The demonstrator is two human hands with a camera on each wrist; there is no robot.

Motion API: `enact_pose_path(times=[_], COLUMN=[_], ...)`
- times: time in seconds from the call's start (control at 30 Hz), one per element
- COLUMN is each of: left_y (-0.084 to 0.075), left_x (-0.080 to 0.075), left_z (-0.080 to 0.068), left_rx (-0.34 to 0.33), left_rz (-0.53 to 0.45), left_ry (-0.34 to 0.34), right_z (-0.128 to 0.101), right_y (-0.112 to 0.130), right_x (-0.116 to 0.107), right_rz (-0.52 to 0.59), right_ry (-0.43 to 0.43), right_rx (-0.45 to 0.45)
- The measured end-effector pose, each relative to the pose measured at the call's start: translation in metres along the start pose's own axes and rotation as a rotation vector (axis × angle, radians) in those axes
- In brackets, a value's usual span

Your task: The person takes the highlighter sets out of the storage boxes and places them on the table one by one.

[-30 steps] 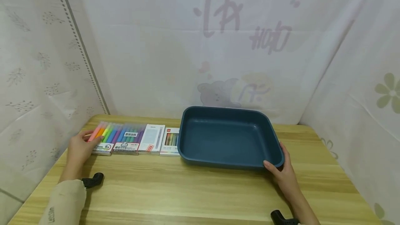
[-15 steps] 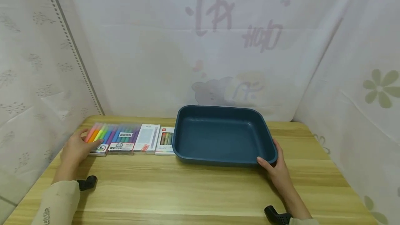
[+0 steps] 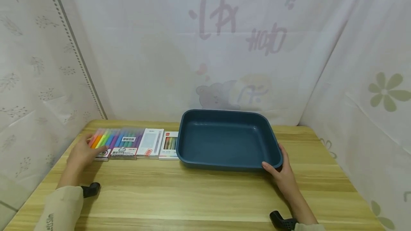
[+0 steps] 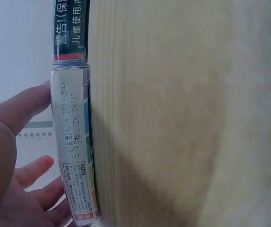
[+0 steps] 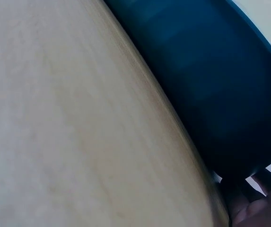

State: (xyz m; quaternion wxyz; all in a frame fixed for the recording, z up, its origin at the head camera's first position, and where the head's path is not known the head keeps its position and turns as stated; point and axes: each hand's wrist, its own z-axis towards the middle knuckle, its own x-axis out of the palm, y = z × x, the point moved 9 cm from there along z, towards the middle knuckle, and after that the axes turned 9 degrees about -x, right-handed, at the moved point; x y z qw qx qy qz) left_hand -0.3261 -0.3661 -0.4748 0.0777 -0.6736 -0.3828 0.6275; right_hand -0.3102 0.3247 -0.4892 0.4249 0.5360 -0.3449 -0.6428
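Observation:
A clear pack of coloured markers (image 3: 107,139) lies at the table's left end. My left hand (image 3: 93,146) holds its near left corner, thumb over the near end and fingers along the left side. The left wrist view shows the pack's labelled edge (image 4: 71,151) against my thumb and palm. A dark blue, empty tray (image 3: 224,167) sits right of centre. My right hand (image 3: 275,162) grips its near right corner, thumb on the front rim and fingers round the right side. The right wrist view shows the tray's outer wall (image 5: 211,85) close up.
A second marker pack (image 3: 126,142), a white box (image 3: 150,142) and a small box (image 3: 168,144) lie in a row between the first pack and the tray. The wooden table (image 3: 179,195) is closed in by white curtains at back and sides.
The head view has shifted a little to the right. Both hands stay where they were on the marker pack and the tray.

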Motion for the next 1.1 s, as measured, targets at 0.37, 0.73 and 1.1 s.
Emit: enact_pose_path(times=[0.37,0.73,1.1], left_y=[-0.005,-0.075,-0.187], left_x=[0.007,-0.008,-0.004], left_z=[0.001,-0.043,-0.099], left_rx=[-0.057,0.189,0.446], left_rz=[-0.115,-0.032,-0.113], left_ry=[0.061,0.083,0.145], right_z=[0.004,0.0,0.025], right_y=[0.01,0.083,0.147], right_x=[-0.013,-0.024,0.013], right_rz=[-0.14,-0.652,-0.912], right_ry=[0.105,0.222,0.399], right_rx=[0.073,-0.149,-0.371])
